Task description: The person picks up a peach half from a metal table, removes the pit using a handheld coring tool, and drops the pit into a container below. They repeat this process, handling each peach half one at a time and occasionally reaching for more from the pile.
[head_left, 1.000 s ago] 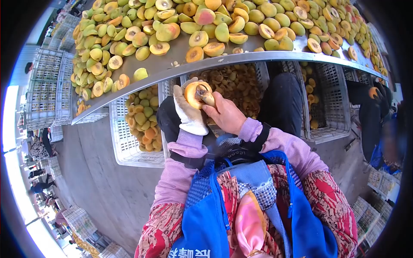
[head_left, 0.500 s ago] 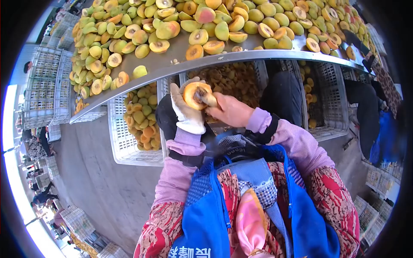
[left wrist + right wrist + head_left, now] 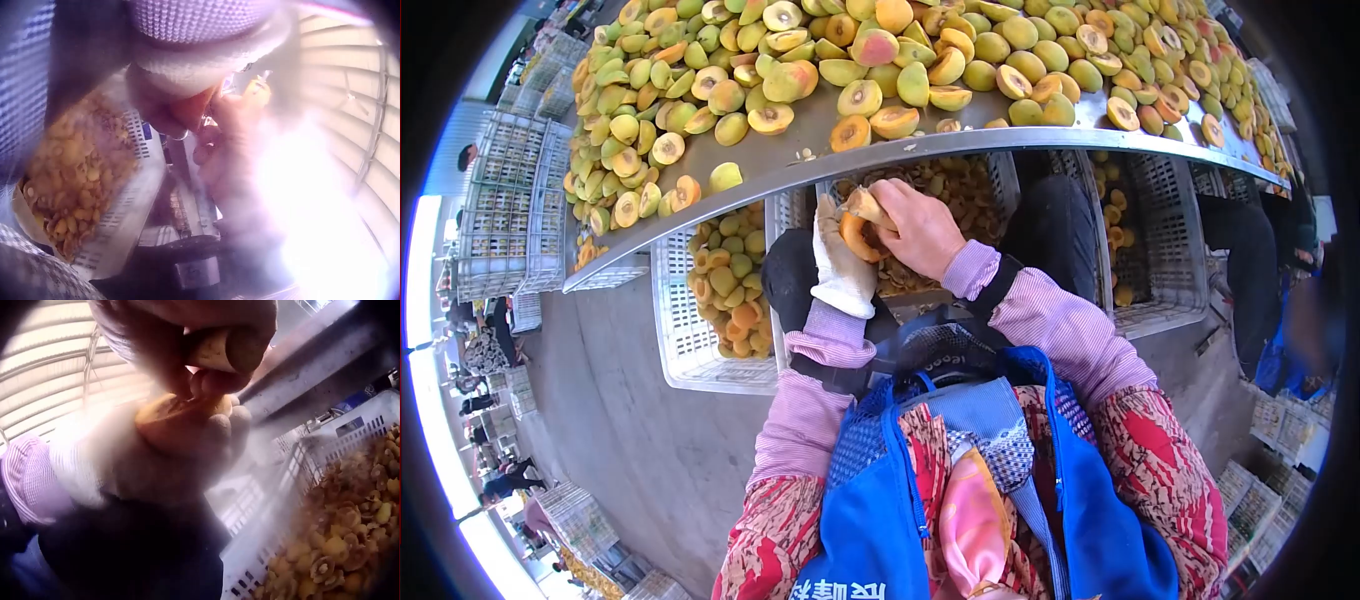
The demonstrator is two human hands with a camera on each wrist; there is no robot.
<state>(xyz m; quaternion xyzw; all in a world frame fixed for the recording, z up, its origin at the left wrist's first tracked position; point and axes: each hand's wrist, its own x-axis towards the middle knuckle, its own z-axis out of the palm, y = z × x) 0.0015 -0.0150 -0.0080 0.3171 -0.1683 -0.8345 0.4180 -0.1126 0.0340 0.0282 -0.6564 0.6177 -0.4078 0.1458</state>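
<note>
Fruit half [image 3: 858, 238]: held in the air below the edge of the table [image 3: 1000, 135], over the middle crate [image 3: 1008, 180].

Left hand [image 3: 840, 265]: gloved, fingers cupped round the half from underneath. The right wrist view shows the cut face [image 3: 181, 422] turned up toward the other hand.

Right hand [image 3: 920, 228]: bare, closed round a short tool [image 3: 215, 350] with a pale, rounded handle. Its fingertips bear down on the cut face. The working end of the tool is hidden behind the fingers, so I cannot tell how deep it sits or whether the stone is loose.

Left wrist view: mostly glare and blur. It adds only that the two hands are touching.

Judgement on the step: coring. The stone is being worked out of the half, and no stone shows outside the flesh.

Judgement on the next move: a short turn or lever of the tool against the left hand's hold, with the half kept over the crate so the stone drops among the pits [image 3: 337, 544].

Surroundings: the table carries a dense spread of whole and halved fruit [image 3: 800, 70]. A second crate [image 3: 675, 320], to the person's left, holds green-yellow fruit.
</note>
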